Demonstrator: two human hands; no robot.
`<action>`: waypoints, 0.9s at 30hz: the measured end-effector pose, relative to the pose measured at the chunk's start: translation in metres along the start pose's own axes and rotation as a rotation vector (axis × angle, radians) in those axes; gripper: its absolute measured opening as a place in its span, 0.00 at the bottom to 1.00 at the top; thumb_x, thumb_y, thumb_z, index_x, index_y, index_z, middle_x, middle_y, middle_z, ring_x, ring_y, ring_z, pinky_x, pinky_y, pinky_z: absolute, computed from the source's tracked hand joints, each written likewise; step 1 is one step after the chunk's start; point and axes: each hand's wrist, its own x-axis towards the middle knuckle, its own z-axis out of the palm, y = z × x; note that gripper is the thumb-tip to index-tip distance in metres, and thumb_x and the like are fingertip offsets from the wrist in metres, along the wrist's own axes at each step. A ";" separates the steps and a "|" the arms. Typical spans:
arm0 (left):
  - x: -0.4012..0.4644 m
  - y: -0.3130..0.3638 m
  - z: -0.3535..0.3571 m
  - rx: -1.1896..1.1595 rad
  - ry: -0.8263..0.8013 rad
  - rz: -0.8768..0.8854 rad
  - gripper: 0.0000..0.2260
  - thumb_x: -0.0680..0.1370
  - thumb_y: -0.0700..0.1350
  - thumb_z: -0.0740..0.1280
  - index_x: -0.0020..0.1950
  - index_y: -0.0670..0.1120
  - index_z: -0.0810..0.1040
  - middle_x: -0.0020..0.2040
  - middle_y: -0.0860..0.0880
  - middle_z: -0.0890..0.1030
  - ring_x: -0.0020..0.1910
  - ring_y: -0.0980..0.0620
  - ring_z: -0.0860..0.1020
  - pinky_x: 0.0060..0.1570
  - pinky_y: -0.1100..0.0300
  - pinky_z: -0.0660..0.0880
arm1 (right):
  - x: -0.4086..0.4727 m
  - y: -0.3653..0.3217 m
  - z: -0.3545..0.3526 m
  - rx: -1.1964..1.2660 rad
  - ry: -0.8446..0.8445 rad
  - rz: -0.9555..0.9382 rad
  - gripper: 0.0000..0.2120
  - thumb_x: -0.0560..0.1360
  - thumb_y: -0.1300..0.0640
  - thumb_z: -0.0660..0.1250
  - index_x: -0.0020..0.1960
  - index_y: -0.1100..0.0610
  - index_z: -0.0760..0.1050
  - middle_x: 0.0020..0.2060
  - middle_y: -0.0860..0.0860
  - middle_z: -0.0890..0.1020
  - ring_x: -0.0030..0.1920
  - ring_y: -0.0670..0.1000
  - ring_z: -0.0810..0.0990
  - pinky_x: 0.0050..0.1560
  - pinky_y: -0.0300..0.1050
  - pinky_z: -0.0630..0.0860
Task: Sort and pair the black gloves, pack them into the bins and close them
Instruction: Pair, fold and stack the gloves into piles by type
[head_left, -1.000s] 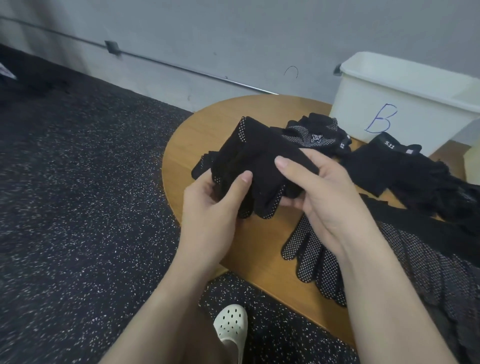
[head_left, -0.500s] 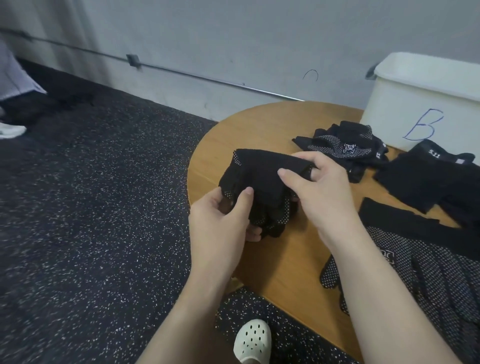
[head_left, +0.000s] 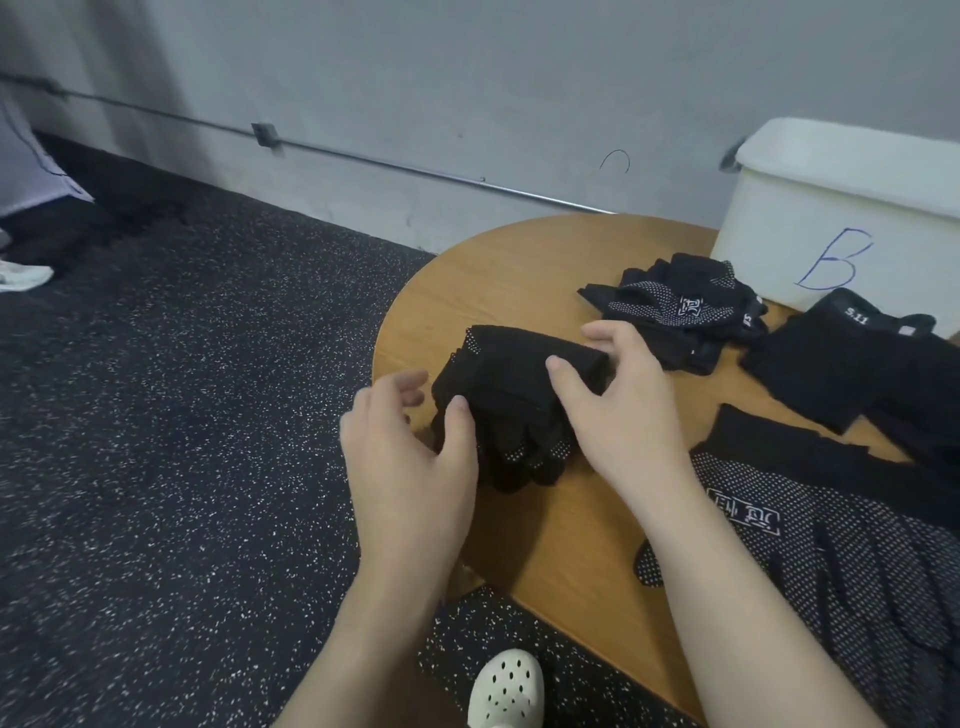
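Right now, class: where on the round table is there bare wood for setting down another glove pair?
Bare wood lies along the table's far left edge, between the folded pair and the wall, and in front between that pair and the dotted gloves. The right side, toward bin B, is crowded.

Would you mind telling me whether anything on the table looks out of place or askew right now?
One thing: the dotted glove at the near right lies with a fingertip poking past the table edge. Otherwise nothing stands out; the folded pair sits between the left hand and right hand.
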 end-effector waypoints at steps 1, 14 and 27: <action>-0.001 0.001 0.001 0.043 -0.013 0.061 0.15 0.83 0.51 0.66 0.68 0.50 0.76 0.64 0.52 0.77 0.65 0.53 0.73 0.64 0.49 0.74 | -0.003 -0.001 -0.001 -0.073 0.008 -0.030 0.20 0.79 0.47 0.69 0.69 0.51 0.73 0.60 0.41 0.78 0.65 0.43 0.73 0.65 0.36 0.68; 0.002 0.002 0.023 0.154 -0.294 0.138 0.22 0.87 0.52 0.52 0.81 0.52 0.67 0.81 0.50 0.67 0.83 0.52 0.56 0.80 0.49 0.55 | -0.028 0.004 0.012 -0.323 -0.365 -0.229 0.26 0.87 0.45 0.45 0.84 0.47 0.50 0.83 0.41 0.47 0.81 0.39 0.39 0.80 0.41 0.37; -0.006 -0.002 0.032 0.292 -0.288 0.122 0.22 0.88 0.52 0.50 0.83 0.52 0.60 0.83 0.48 0.61 0.83 0.48 0.56 0.81 0.52 0.54 | -0.025 0.005 0.017 -0.356 -0.481 -0.100 0.27 0.87 0.43 0.42 0.84 0.46 0.44 0.83 0.40 0.43 0.79 0.38 0.34 0.78 0.40 0.34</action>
